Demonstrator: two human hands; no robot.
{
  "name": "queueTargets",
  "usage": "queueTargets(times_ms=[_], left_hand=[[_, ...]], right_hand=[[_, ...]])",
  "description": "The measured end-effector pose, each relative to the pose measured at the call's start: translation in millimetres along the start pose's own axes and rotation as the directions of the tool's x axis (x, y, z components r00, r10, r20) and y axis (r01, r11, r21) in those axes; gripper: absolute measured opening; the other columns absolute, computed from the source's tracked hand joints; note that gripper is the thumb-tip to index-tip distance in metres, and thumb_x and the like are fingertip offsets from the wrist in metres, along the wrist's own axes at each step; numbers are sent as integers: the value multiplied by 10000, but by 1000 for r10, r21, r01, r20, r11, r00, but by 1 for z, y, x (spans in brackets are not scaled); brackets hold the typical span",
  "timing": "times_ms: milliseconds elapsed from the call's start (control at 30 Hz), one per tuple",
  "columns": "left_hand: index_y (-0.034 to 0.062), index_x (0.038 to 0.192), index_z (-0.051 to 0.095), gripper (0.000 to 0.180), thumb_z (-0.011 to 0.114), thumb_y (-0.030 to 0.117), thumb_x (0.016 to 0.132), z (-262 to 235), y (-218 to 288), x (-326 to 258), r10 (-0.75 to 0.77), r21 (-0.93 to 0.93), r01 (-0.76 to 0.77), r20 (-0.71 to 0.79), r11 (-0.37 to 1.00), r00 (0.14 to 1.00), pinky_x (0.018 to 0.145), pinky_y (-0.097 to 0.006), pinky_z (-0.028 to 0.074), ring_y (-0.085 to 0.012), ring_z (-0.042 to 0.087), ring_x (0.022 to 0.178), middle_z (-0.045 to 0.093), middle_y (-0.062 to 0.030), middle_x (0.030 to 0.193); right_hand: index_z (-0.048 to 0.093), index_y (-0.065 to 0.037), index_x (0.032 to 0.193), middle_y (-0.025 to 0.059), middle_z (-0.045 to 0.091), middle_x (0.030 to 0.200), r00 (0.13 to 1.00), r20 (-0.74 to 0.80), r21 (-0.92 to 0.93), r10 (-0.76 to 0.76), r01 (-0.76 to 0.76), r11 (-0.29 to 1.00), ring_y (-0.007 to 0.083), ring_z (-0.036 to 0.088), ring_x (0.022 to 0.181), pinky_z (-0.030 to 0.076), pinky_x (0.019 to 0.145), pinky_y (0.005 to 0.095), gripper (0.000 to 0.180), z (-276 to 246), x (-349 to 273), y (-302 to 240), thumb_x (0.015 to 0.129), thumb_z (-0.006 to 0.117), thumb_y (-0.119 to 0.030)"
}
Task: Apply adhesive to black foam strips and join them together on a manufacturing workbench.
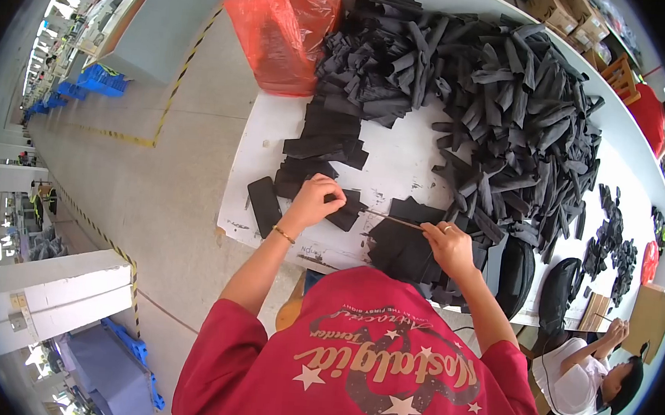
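A thin, straight, stick-like thing [395, 220] runs from my right hand [451, 249] across to a black cloth piece [345, 211] at my left hand. My right fingers are closed on its near end; too little shows to tell exactly what it is. My left hand [318, 201] has its fingers curled in a pinch at the black piece, and what lies between the fingertips is hidden. Below my right hand lies a stack of flat black pieces [403, 243]. A black phone [263, 205] rests on the white table [247, 163], left of my left hand.
Heaped black cloth pieces [500, 119] cover the table's far side. An orange-red plastic bag [283, 34] sits at the far left corner. Black rounded objects [516, 276] stand to the right. Another person [579, 375] works further right. Floor [172, 188] with striped tape lies left.
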State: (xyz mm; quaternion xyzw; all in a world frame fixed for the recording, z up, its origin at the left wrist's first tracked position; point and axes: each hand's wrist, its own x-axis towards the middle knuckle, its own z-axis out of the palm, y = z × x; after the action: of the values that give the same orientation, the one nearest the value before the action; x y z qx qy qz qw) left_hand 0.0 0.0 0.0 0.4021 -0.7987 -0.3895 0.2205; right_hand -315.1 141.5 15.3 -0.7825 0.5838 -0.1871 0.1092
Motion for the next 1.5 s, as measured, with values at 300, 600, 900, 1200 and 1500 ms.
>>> queueTargets(times_ms=[300, 600, 900, 1200, 1500], left_hand=[[72, 1194, 523, 481, 737, 243, 798, 15, 97, -3, -59, -182, -166, -826, 969, 560, 1050, -453, 334, -305, 527, 1118, 504, -129, 1253], [5, 1043, 609, 224, 640, 186, 913, 85, 63, -24, -635, -953, -194, -2, -232, 772, 895, -380, 519, -282, 647, 941, 656, -114, 909], [11, 950, 609, 170, 651, 169, 903, 73, 80, -13, -669, -960, -197, -14, -198, 743, 785, -384, 558, -253, 663, 797, 653, -110, 865], [67, 802, 582, 205, 683, 224, 884, 59, 53, 7, -828, -982, -162, -167, 93, 535, 355, -237, 326, -105, 460, 407, 573, -43, 610], [76, 831, 558, 243, 674, 280, 896, 52, 23, 3, -868, -954, -299, -144, -5, 475, 359, -227, 229, -56, 323, 375, 438, 37, 515]], right_hand=[[641, 16, 1022, 139, 576, 663, 886, 240, 765, 396, -424, 485, 136, 575, 613, 457, 576, 292, 177, 44, 29, -67, 892, 608, -100], [583, 32, 1007, 181, 600, 713, 886, 132, 718, 444, -394, 574, 274, 592, 620, 457, 582, 362, 154, 57, 42, -117, 915, 558, -89], [579, 27, 1005, 162, 573, 700, 886, 167, 697, 432, -416, 585, 232, 568, 616, 457, 589, 349, 162, 50, 17, -117, 953, 512, -112], [607, 19, 962, 96, 525, 603, 854, 408, 626, 322, -519, 582, 168, 496, 521, 412, 512, 301, 174, 28, -13, -104, 954, 514, -128], [589, -7, 862, 206, 581, 634, 893, 352, 233, 281, -375, 897, 352, 649, 620, 478, 523, 392, 157, -73, -69, -94, 891, 612, -160]])
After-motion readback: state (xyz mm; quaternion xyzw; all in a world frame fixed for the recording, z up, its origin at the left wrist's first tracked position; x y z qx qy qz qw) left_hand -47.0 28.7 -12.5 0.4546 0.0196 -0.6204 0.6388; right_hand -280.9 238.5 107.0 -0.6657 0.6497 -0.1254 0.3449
